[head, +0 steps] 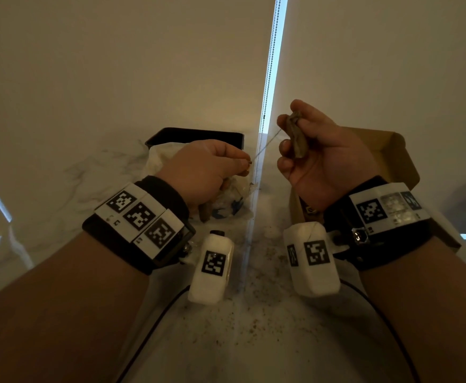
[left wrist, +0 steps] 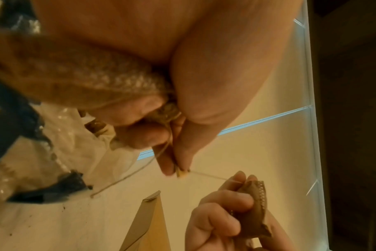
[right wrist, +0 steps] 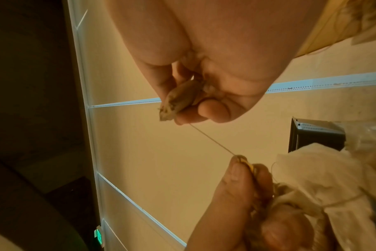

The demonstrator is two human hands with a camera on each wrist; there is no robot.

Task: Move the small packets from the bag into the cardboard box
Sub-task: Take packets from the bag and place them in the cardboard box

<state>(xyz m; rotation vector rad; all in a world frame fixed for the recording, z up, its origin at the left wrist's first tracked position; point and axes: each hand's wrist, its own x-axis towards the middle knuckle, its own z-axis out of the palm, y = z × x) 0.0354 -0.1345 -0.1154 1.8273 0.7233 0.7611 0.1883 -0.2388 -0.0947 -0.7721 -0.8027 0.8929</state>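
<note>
My right hand is raised above the table and grips a small brown packet, also seen in the right wrist view. A thin string runs taut from that packet to my left hand. There, thumb and forefinger pinch the small tag at the string's end. More brownish packets are bunched in the left palm. Below the left hand lies the crumpled clear plastic bag. The open cardboard box stands behind and under my right wrist.
A black tray sits at the back of the white marble table, behind the bag. Brown crumbs are scattered on the tabletop near me. A blind cord hangs at the window gap ahead.
</note>
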